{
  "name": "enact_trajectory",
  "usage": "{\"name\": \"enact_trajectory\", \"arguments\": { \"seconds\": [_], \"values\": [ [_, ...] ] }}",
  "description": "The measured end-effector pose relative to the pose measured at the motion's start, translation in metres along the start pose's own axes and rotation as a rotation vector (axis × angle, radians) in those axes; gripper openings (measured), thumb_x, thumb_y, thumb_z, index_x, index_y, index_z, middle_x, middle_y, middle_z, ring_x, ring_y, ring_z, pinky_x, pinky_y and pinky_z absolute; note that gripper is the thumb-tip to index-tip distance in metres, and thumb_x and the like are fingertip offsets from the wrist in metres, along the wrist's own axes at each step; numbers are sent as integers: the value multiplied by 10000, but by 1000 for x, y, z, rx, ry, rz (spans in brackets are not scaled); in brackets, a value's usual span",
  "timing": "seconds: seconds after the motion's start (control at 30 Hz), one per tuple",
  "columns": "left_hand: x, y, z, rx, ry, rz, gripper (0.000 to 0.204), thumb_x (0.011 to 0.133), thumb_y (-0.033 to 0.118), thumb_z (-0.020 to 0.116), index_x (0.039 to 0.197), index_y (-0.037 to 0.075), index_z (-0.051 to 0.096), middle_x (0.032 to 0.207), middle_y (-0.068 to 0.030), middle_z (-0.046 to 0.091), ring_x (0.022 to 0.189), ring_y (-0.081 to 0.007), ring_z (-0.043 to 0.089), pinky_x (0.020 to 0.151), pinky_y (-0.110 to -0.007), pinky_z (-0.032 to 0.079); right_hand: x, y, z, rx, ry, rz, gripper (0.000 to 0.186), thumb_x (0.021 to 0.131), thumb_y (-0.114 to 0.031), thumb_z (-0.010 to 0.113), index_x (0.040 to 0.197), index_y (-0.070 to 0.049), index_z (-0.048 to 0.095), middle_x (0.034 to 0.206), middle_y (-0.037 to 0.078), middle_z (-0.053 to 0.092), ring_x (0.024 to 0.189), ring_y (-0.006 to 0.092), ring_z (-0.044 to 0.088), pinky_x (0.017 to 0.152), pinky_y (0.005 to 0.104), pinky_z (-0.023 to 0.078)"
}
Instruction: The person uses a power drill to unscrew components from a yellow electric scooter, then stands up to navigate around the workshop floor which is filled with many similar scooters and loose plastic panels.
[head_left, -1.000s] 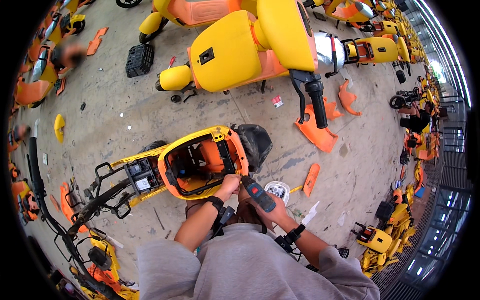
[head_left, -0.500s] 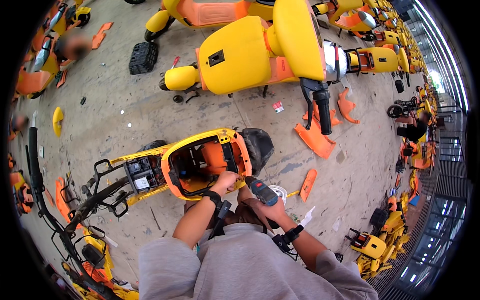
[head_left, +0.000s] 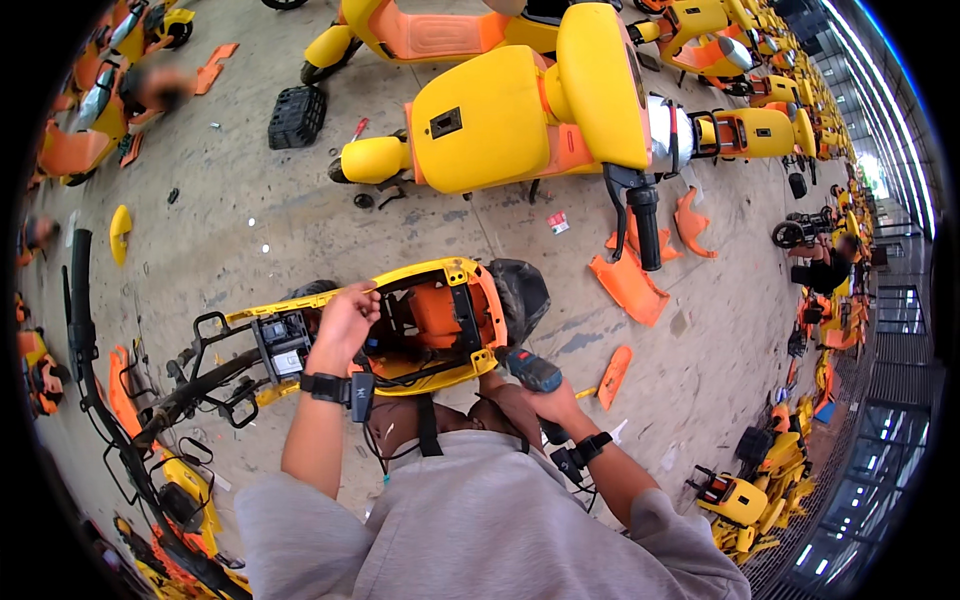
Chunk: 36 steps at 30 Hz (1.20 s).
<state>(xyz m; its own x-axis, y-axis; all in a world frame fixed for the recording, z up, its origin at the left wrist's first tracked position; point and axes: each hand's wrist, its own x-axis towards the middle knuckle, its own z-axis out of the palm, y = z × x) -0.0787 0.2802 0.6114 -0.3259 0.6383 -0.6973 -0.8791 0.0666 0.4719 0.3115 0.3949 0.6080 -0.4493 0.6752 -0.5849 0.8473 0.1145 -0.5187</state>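
My left hand is raised over the left end of the open yellow and orange under-seat compartment, fingers curled together; I cannot make out whether something small is in them. My right hand grips a dark teal cordless drill, its nose at the compartment's near right corner. The compartment belongs to a stripped scooter frame, with a battery or electronics tray to the left and a black wheel cover or tyre to the right. Black straps and devices are on both my wrists.
A yellow scooter stands across from me. Orange panels lie to its right, a black crate to its left. Handlebars rise at my left. A person works far right; piled yellow parts lie lower right.
My left hand has moved from the compartment's near right rim up and leftward to its far left side. The drill remains in my right hand at the near right corner, shifted slightly.
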Motion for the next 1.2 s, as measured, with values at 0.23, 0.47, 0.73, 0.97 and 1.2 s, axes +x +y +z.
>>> {"name": "enact_trajectory", "arguments": {
  "seconds": [0.23, 0.47, 0.73, 0.97, 1.2],
  "values": [
    [-43, 14, -6, -107, -55, 87, 375, 805, -150, 417, 1164, -88, 506, 1081, -190, 586, 975, -259, 591, 883, -328, 502, 10, 15, 3, -36, 6, 19, 405, 718, -365, 681, 1036, -114, 666, 972, 161, 689, 950, 337, 651, 816, 392, 517],
    [-71, 3, -7, -266, -71, 115, 245, 937, -41, 453, 1168, -81, 522, 1197, -243, 566, 1138, -333, 567, 1015, -374, 478, 18, 18, 1, -61, 39, -70, 305, 731, -245, 670, 996, -94, 661, 907, 140, 684, 866, 280, 664, 777, 363, 518],
    [-81, -10, -8, -282, -71, 82, 203, 943, 147, 579, 1064, -12, 615, 996, -136, 678, 895, -236, 669, 803, -290, 569, 14, 19, -4, -150, 74, -57, 382, 655, -421, 753, 849, -97, 699, 832, 172, 687, 824, 382, 648, 713, 444, 529],
    [-86, -19, -1, -236, -59, 53, 238, 941, 221, 602, 1061, 16, 627, 779, -14, 629, 671, -126, 603, 588, -219, 512, 11, -20, -28, -525, -46, -213, 376, 698, -367, 687, 982, -122, 669, 878, 166, 682, 835, 377, 644, 742, 452, 526],
    [-103, -19, 5, -160, -117, -11, 352, 967, 215, 537, 1215, -34, 530, 761, 8, 476, 667, -110, 441, 574, -235, 369, 30, -3, -34, -275, -61, -104, 355, 670, -353, 685, 936, -119, 670, 837, 183, 675, 813, 389, 640, 737, 453, 526]
  ]
}}
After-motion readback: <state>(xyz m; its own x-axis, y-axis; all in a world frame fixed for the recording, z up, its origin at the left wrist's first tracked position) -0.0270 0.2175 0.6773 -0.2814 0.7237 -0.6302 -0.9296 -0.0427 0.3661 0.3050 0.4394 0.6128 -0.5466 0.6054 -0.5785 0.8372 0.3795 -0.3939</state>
